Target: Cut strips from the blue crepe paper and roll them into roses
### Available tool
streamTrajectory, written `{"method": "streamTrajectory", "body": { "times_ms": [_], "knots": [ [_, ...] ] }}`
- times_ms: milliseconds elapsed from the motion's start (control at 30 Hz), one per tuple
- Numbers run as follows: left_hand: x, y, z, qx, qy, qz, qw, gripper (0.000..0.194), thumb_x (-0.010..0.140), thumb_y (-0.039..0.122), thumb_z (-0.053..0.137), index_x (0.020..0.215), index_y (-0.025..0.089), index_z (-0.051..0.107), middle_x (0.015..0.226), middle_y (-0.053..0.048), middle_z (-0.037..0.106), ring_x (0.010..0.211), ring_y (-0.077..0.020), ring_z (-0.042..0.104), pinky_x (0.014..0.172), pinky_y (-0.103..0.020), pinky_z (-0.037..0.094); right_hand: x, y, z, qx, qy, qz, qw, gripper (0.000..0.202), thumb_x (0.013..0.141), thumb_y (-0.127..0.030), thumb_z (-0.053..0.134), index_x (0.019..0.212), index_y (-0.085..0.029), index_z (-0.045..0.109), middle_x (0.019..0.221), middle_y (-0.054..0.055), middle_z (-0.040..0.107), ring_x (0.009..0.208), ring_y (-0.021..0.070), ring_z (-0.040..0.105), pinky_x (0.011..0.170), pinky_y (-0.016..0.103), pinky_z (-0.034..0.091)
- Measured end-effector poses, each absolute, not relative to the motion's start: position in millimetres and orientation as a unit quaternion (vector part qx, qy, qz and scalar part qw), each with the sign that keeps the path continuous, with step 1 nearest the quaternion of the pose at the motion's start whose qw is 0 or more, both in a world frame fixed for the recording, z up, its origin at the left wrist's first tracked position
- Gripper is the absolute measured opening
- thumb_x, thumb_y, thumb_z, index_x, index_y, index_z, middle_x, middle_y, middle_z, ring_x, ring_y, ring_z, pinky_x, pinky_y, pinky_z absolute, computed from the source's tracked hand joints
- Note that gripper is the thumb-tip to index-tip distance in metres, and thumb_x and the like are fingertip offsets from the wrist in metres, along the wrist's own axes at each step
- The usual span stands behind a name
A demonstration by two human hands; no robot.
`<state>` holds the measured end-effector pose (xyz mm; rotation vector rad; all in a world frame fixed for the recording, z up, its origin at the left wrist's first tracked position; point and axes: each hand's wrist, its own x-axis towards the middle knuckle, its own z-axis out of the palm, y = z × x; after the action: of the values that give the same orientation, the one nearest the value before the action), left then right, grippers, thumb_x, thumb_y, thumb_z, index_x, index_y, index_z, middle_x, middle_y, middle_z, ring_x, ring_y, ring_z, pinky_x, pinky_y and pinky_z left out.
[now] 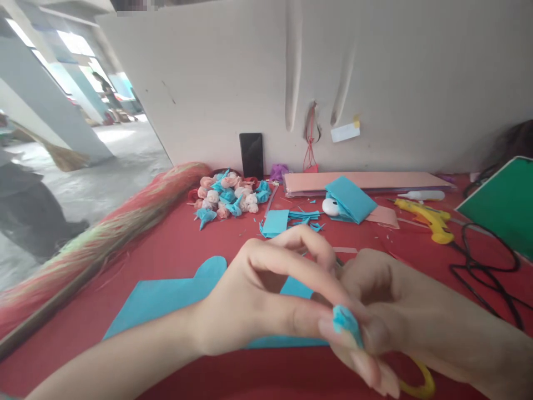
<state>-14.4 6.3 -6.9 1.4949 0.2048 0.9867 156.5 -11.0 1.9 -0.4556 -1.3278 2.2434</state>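
Observation:
Both hands meet over the near right part of the red table. A small rolled blue paper flower [346, 324] is pinched between the thumb and fingertips of my left hand [278, 283]. My right hand [387, 311] has its fingers closed against the same flower, and its fingertips partly cover it. Just below that hand shows a yellow ring [425, 380], like a scissors handle; whether the hand holds it I cannot tell. Under my left hand and forearm lie flat blue paper sheets [154, 303], partly hidden, one with a rounded end.
A pile of pink, white and blue paper flowers [229, 194] sits at the back left. Behind my hands lie cut blue strips [303, 218] and a folded blue piece [352, 199]. A yellow glue gun [428, 216] with a black cord is at right; a phone [252, 155] leans on the wall.

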Motion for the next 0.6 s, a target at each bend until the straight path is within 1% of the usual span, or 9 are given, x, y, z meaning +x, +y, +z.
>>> {"method": "streamTrajectory", "body": {
  "times_ms": [100, 233, 333, 367, 433, 533, 600],
  "knots": [
    [-14, 7, -13, 0.618, 0.089, 0.452, 0.638, 0.009, 0.077, 0.026, 0.074, 0.084, 0.032, 0.077, 0.077, 0.001, 0.050, 0.075, -0.0101, 0.050, 0.076, -0.022, 0.047, 153, -8, -4, -0.161, -0.465, 0.829, 0.265, 0.019, 0.082, -0.030, 0.067, 0.069, -0.019, 0.076, 0.053, -0.004, 0.056, 0.047, 0.0024, 0.048, 0.064, 0.013, 0.044],
    [-13, 8, -16, 0.597, 0.127, 0.475, 0.634, 0.005, 0.073, 0.029, 0.078, 0.076, 0.032, 0.078, 0.075, 0.002, 0.048, 0.072, -0.0087, 0.049, 0.071, -0.020, 0.047, 154, -6, -7, -0.182, -0.464, 0.809, 0.313, 0.015, 0.079, -0.031, 0.070, 0.068, -0.022, 0.075, 0.051, -0.005, 0.058, 0.049, 0.0036, 0.050, 0.060, 0.013, 0.045],
    [-12, 9, -15, 0.587, 0.156, 0.498, 0.619, 0.001, 0.074, 0.031, 0.077, 0.075, 0.031, 0.077, 0.074, 0.003, 0.047, 0.070, -0.0083, 0.052, 0.068, -0.020, 0.049, 157, -7, -3, -0.201, -0.493, 0.774, 0.342, 0.014, 0.080, -0.034, 0.069, 0.076, -0.022, 0.075, 0.058, -0.005, 0.062, 0.055, 0.0045, 0.055, 0.059, 0.012, 0.047],
    [-13, 9, -14, 0.587, 0.161, 0.508, 0.609, 0.001, 0.074, 0.030, 0.076, 0.075, 0.030, 0.077, 0.074, 0.003, 0.046, 0.070, -0.0083, 0.052, 0.066, -0.021, 0.050, 158, -8, -1, -0.221, -0.515, 0.747, 0.358, 0.011, 0.080, -0.033, 0.069, 0.079, -0.024, 0.075, 0.062, -0.005, 0.064, 0.059, 0.0051, 0.057, 0.059, 0.012, 0.048],
    [-13, 8, -13, 0.595, 0.165, 0.528, 0.583, 0.002, 0.074, 0.029, 0.077, 0.076, 0.029, 0.077, 0.075, 0.002, 0.047, 0.070, -0.0091, 0.052, 0.064, -0.021, 0.050, 159, -10, 3, -0.276, -0.583, 0.653, 0.398, 0.006, 0.077, -0.025, 0.071, 0.080, -0.028, 0.075, 0.066, -0.006, 0.065, 0.063, 0.0063, 0.058, 0.058, 0.012, 0.048],
    [-15, 7, -12, 0.609, 0.154, 0.544, 0.557, 0.004, 0.075, 0.027, 0.076, 0.079, 0.029, 0.076, 0.076, 0.002, 0.050, 0.073, -0.0102, 0.051, 0.064, -0.021, 0.050, 157, -15, 8, -0.343, -0.677, 0.475, 0.445, 0.021, 0.069, -0.012, 0.074, 0.076, -0.032, 0.074, 0.064, -0.009, 0.066, 0.058, 0.0064, 0.058, 0.052, 0.010, 0.047],
    [-15, 6, -12, 0.617, 0.154, 0.547, 0.544, 0.005, 0.076, 0.027, 0.075, 0.080, 0.030, 0.076, 0.076, 0.002, 0.051, 0.072, -0.0101, 0.051, 0.066, -0.022, 0.050, 156, -19, 10, -0.348, -0.708, 0.400, 0.468, 0.020, 0.068, -0.012, 0.074, 0.073, -0.032, 0.073, 0.061, -0.009, 0.066, 0.053, 0.0071, 0.057, 0.049, 0.012, 0.048]
  ]
}}
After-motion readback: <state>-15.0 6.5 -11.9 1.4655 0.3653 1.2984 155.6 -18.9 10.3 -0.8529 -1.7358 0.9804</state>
